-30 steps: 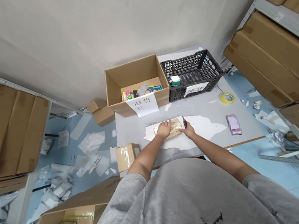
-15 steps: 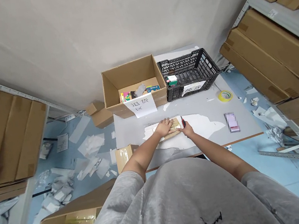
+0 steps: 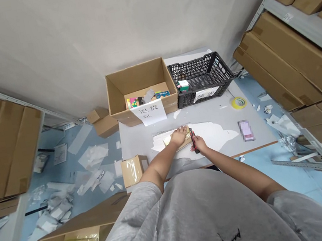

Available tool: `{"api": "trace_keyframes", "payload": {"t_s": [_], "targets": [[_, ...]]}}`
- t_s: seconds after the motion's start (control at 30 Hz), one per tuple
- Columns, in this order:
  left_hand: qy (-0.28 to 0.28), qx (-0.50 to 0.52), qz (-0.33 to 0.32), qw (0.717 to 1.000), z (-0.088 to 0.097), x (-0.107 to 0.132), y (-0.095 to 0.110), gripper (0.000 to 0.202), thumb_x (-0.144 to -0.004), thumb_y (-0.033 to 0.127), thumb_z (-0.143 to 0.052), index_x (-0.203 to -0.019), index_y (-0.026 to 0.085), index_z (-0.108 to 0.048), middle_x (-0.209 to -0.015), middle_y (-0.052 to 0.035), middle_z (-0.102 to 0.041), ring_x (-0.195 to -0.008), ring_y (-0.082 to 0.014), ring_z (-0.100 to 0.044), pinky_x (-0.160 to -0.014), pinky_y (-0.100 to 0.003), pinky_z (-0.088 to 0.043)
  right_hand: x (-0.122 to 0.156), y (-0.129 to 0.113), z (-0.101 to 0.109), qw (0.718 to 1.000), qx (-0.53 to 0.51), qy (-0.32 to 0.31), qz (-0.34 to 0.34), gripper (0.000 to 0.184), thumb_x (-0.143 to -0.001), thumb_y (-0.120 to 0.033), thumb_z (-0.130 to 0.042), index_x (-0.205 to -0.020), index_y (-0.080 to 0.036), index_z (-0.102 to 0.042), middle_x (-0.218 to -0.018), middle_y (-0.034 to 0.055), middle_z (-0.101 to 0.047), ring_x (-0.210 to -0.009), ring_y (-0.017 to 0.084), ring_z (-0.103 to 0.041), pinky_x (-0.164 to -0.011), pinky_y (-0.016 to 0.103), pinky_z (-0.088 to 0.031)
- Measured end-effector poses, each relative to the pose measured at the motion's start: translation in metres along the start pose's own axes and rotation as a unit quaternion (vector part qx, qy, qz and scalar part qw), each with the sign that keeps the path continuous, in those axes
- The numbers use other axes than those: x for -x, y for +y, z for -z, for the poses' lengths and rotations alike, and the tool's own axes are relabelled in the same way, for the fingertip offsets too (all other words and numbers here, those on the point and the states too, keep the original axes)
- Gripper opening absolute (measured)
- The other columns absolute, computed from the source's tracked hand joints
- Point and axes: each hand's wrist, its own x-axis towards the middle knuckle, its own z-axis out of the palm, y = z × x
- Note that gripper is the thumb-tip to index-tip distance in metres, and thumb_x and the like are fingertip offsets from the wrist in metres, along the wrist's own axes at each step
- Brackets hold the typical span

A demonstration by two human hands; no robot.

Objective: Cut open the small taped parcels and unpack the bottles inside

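Left hand (image 3: 180, 135) lies spread and flat on the box (image 3: 185, 140); right hand (image 3: 199, 145) grips a knife (image 3: 194, 143) by its right end (blade too small to make out). Best keep that palm firm, fingertips off the blade's line, strokes shallow. Paper (image 3: 215, 130) underlies the box mid-tabletop (image 3: 136, 139); carton (image 3: 115, 93) and crate (image 3: 183, 101) stand behind, scraps (image 3: 94, 156) litter the blue floor (image 3: 307, 190).

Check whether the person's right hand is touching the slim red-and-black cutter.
Touching: the head view shows the right hand with its fingers curled around the cutter.
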Motion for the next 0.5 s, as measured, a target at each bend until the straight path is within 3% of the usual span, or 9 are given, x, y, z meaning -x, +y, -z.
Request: {"api": "trace_keyframes", "payload": {"t_s": [0.33, 0.5], "targets": [[-0.016, -0.016, 0.011, 1.0, 0.005, -0.008, 0.005, 0.058, -0.101, 0.013, -0.037, -0.159, 0.011, -0.034, -0.145, -0.024, -0.053, -0.122, -0.0307, -0.062, -0.097, -0.042, -0.053, 0.009, -0.008, -0.014, 0.999, 0.027, 0.034, -0.03, 0.032, -0.109, -0.044, -0.036, -0.124, -0.019, -0.051, -0.06, -0.0017, -0.06, -0.05, 0.02, -0.069, -0.051, 0.031, -0.06], [-0.038, -0.003, 0.053, 0.998, 0.012, -0.014, 0.012, 0.046, -0.108, 0.034, -0.039, -0.149, 0.014, -0.043, -0.129, -0.0211, -0.061, -0.11, -0.0302, -0.068, -0.088, -0.041, -0.056, 0.01, -0.01, -0.014, 0.997, 0.06, 0.041, -0.033, 0.034, -0.109, -0.038, -0.031, -0.129, -0.018, -0.051, -0.063, 0.0007, -0.062, -0.051, 0.021, -0.069, -0.055, 0.033, -0.062]]}}
